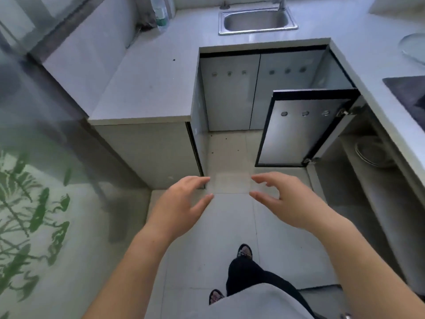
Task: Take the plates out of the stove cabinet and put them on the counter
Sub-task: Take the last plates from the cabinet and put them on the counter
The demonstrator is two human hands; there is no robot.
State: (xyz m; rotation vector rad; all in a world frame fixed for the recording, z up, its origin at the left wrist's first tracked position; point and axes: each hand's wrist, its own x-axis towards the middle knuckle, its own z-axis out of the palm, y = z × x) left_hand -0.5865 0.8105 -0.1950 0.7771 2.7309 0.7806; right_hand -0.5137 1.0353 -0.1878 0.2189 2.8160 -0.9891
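Hands: left hand (184, 203) and right hand (289, 201) apart, empty, fingers loosely spread.
Plates: pale round plates (370, 155) stacked inside open stove cabinet, beside its glossy grey door (303, 134).
Risk: a lifted plate may strike the pale stone counter (372, 72) edge overhead.

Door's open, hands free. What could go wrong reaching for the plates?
The open cabinet door juts out beside the plates, so an arm or hip may knock it. The plates look stacked deep under the counter edge; lifting all at once could clip it or let one slip.
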